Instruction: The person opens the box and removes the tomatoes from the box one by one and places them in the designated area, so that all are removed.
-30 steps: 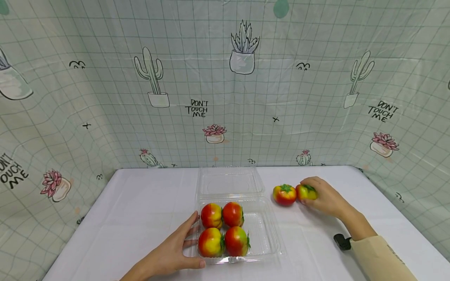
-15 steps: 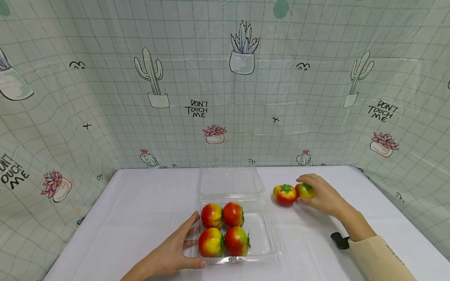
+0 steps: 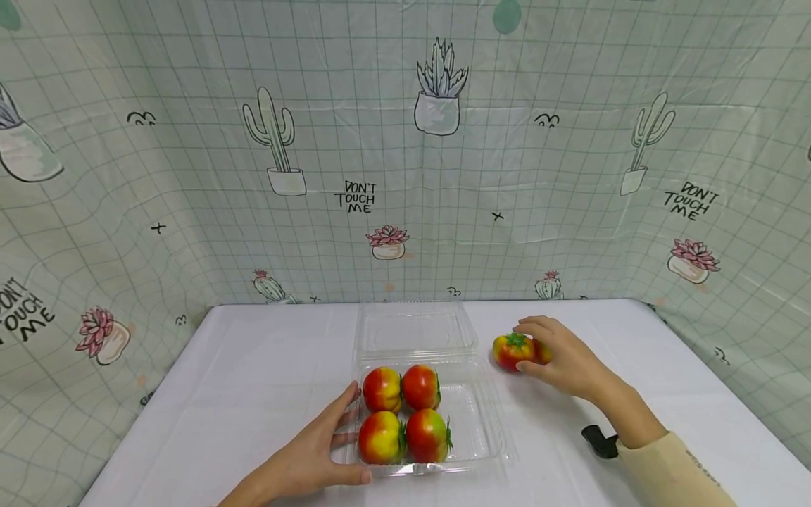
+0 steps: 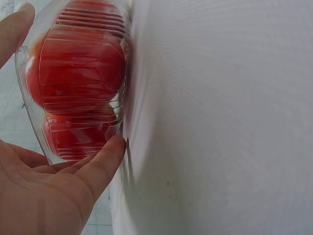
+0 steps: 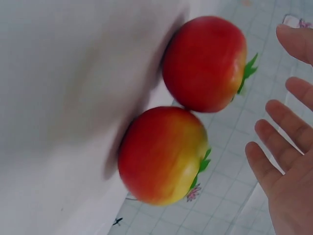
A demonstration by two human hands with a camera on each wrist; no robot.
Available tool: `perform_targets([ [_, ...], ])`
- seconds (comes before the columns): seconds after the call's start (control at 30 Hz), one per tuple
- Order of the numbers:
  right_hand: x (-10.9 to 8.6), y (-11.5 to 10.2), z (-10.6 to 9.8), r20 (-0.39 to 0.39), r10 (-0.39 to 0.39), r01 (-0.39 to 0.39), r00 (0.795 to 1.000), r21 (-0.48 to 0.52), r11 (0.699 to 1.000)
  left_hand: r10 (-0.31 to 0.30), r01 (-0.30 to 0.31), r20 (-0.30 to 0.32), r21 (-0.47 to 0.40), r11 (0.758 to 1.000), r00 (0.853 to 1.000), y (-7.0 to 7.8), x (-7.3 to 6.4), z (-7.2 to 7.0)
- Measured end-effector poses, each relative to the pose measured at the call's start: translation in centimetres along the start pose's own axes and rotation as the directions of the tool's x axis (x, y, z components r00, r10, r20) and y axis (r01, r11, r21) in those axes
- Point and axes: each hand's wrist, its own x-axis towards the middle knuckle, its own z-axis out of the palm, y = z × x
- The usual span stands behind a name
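In the head view a clear plastic clamshell box (image 3: 472, 422) lies open on the table, holding several red-and-yellow tomatoes (image 3: 382, 438) in its left part. My left hand (image 3: 304, 454) rests along the box's left side, thumb at the near corner and fingers fairly straight. The left wrist view shows these fingers (image 4: 105, 164) against the ribbed wall. To the right of the box, two tomatoes sit side by side: a left one (image 3: 512, 352) and a right one (image 3: 542, 352), partly hidden by my right hand (image 3: 570, 362). The right wrist view shows that hand's spread fingers apart from both tomatoes.
The box's transparent lid (image 3: 415, 331) is folded back behind it. A white cloth (image 3: 272, 373) covers the table. A patterned curtain (image 3: 405, 162) encloses the back and sides. A black device (image 3: 600, 442) is at my right wrist.
My right hand has moved left, from the right-hand tomato to over the left-hand one. Both loose tomatoes stay on the table. My left hand and the box have kept their place.
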Motion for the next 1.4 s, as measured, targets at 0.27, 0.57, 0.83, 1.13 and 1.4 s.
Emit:
perform_targets([
  [0.27, 0.1, -2.1, 0.6, 0.034, -0.006, 0.006, 0.999, -0.011, 1.000, -0.005, 0.005, -0.004, 0.001, 1.000, 1.000, 0.1, 0.0, 0.0],
  [0.57, 0.1, -4.2, 1.5, 0.020, -0.103, 0.104, 0.994, -0.022, 0.994, 0.006, -0.006, 0.006, -0.002, 1.000, 1.000, 0.0, -0.1, -0.1],
  [0.83, 0.2, -6.4, 1.9, 0.039, -0.151, 0.152, 0.988, -0.013, 0.988, 0.013, -0.013, 0.008, -0.004, 1.000, 1.000, -0.1, -0.1, -0.2],
  [1.13, -0.1, -8.1, 2.5, 0.039, -0.186, 0.186, 0.982, 0.011, 0.982, 0.005, -0.005, 0.007, -0.007, 1.000, 1.000, -0.2, 0.1, -0.2],
  [1.4, -0.2, -9.5, 3.4, 0.067, -0.232, 0.230, 0.970, 0.042, 0.972, -0.002, 0.002, 0.004, -0.006, 1.000, 1.000, -0.2, 0.1, -0.2],
])
